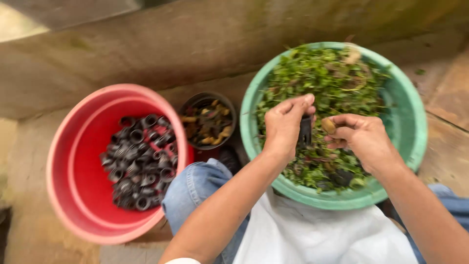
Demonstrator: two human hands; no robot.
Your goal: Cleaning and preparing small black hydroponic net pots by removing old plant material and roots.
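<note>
My left hand (285,124) grips a small black net pot (305,132) over a green basin (413,122) filled with small leafy plants (337,83). Beside it, my right hand (356,137) pinches a small tan sponge plug (328,125) between thumb and fingers, close to the pot's mouth. Both hands hover above the middle of the greens.
A red basin (73,166) at the left holds several black net pots (139,161). Between the basins stands a small dark bowl (207,120) of tan and brown bits. My knees in blue jeans (195,183) and a white cloth (317,230) lie below. A concrete wall runs behind.
</note>
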